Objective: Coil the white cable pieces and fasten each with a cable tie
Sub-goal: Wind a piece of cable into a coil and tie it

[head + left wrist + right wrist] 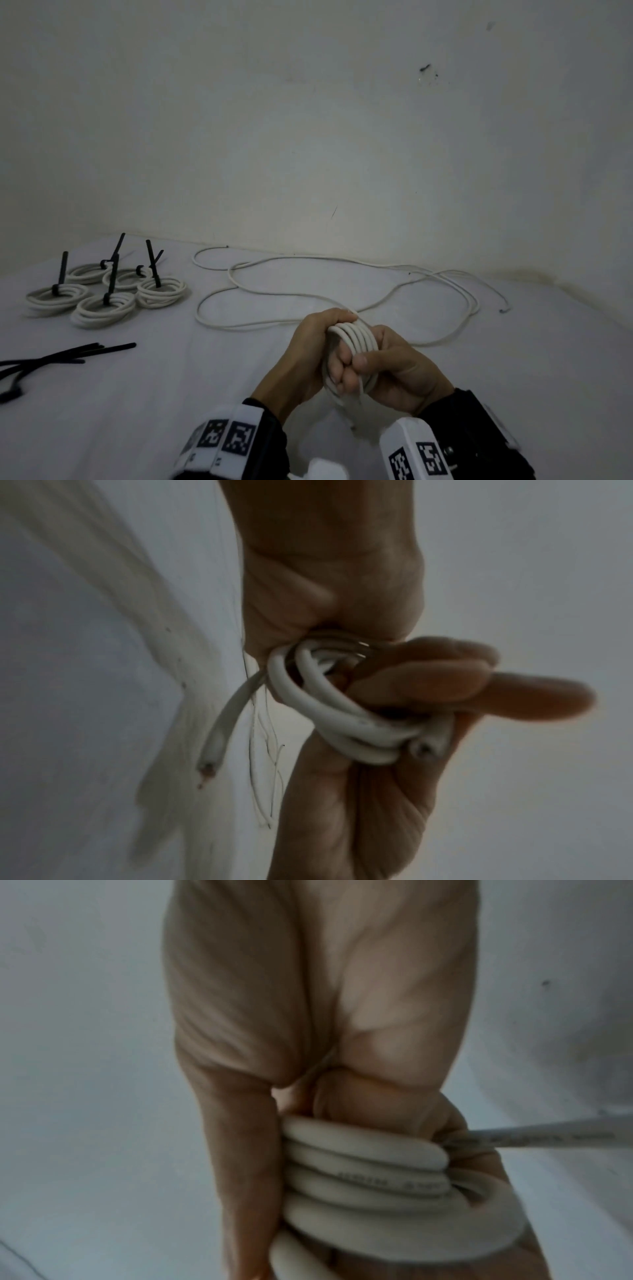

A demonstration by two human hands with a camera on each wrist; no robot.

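Hands (352, 359) together, both gripping white cable coil (354, 337); roughly five loops, untied.

Tied coils (106, 291) left (far); loose cable (342, 291) right.

The head view looks forward and down from above the worktop (137, 394), facing a wall (308, 120), wide enough to take in both hands and wrist markers at the bottom edge. The left wrist view looks along the left hand (342, 791) from very close, blurred. The right wrist view looks along the right hand (308, 1001), equally close, filling most of the frame. All three share the coil (352, 337) gripped between the hands (346, 723) (363, 1175).
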